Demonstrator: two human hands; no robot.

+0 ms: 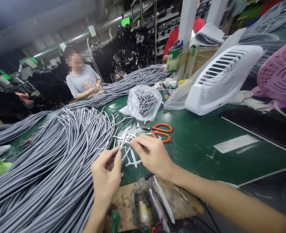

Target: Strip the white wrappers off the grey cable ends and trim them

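My left hand [107, 174] is closed, thumb and forefinger pinching a cable end [124, 138] that points up and away with a whitish, stripped-looking tip. Just right of that tip, my right hand [155, 155] has its fingers curled and thumb pressed in; whatever it pinches is too small to make out. Beneath and between the hands lie white scraps [133, 158] on the green table. Orange-handled scissors [161, 131] rest beyond my right hand, blades toward the left. A large bundle of grey cables [67, 155] spreads out beside my left hand.
A clear plastic bag [143, 103] of small grey pieces stands ahead. At right are a white vented housing [223, 77], a pink fan [280, 72] and a dark panel [259, 126]. Near me sits a taped block [143, 207] on a board. A co-worker [82, 77] sits across.
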